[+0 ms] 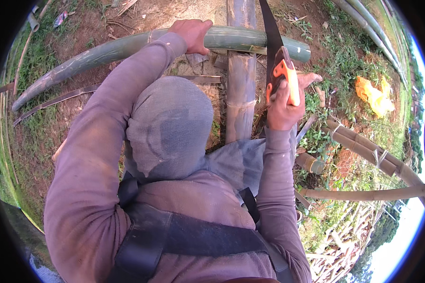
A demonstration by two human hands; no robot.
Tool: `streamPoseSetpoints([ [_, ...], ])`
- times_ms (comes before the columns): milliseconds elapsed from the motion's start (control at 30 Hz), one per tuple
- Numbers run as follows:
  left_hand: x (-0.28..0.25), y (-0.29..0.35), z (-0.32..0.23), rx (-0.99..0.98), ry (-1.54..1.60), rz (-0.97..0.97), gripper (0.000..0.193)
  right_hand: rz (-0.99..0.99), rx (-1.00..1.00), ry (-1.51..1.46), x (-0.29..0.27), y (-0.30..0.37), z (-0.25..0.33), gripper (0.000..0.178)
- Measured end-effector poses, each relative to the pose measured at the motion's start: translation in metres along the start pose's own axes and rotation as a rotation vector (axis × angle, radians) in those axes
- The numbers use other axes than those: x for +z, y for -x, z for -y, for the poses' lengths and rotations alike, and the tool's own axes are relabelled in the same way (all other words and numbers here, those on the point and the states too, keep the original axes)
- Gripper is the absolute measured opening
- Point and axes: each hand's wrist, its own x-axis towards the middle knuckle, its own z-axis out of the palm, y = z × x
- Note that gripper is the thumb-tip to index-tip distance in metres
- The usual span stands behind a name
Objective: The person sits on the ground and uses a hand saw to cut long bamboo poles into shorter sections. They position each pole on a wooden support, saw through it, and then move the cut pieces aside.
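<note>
A green bamboo pole [113, 49] lies crosswise over a thicker, greyish bamboo log [241, 89]. My left hand [192, 35] grips the green pole from above, left of the crossing, with thumb and fingers on either side. In my right hand [285, 111] is a handsaw [292, 85] with an orange and dark handle. Its dark blade points away from me and crosses the green pole just right of the log. Whether the teeth have cut in cannot be seen. Beside my right hand is what looks like part of a bare foot [310, 79].
A split bamboo strip [56, 99] lies on the ground at left. Yellow plastic [375, 96] sits in grass at right. Tied bamboo poles [363, 146] and a short bamboo piece [309, 162] are at right, with a heap of bamboo scraps [344, 238] nearer.
</note>
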Motion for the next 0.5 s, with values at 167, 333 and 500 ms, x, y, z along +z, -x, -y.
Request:
streamPoseSetpoints([
  [167,-0.010,0.003,0.003,-0.021,0.039,0.104,0.088,0.085,0.107,-0.059,0.007,-0.012,0.033,0.017],
  [333,-0.008,0.001,0.006,-0.043,0.036,0.102,0.090,0.038,0.116,0.059,-0.111,0.137,0.062,0.028],
  [500,-0.009,0.000,0.002,-0.039,0.003,0.103,0.089,0.002,0.221,-0.050,-0.073,0.100,0.043,0.028],
])
